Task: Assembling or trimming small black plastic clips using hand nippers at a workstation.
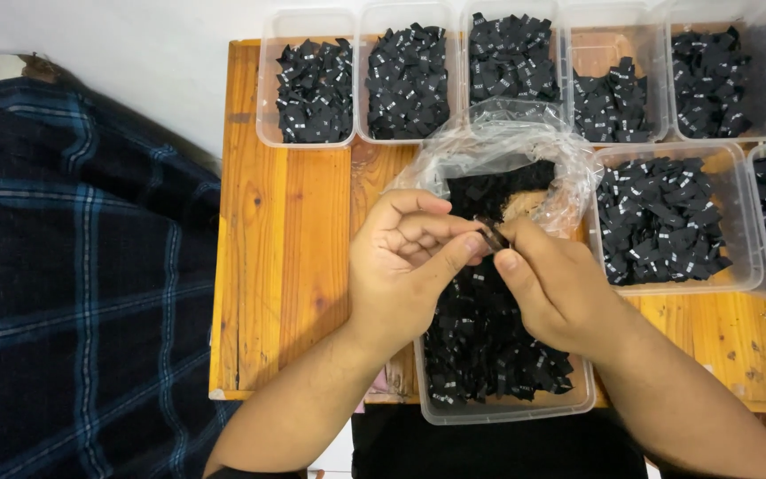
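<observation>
Here, left to right: plaid cloth (73, 266) at far left; wooden counter (285, 266); your left hand (405, 266) and right hand (556, 288) together pinching one small black label (492, 237) above the near clear tub (507, 410) of labels; a clear bag (507, 164) behind; label-filled tubs (316, 89) along the far edge.
</observation>
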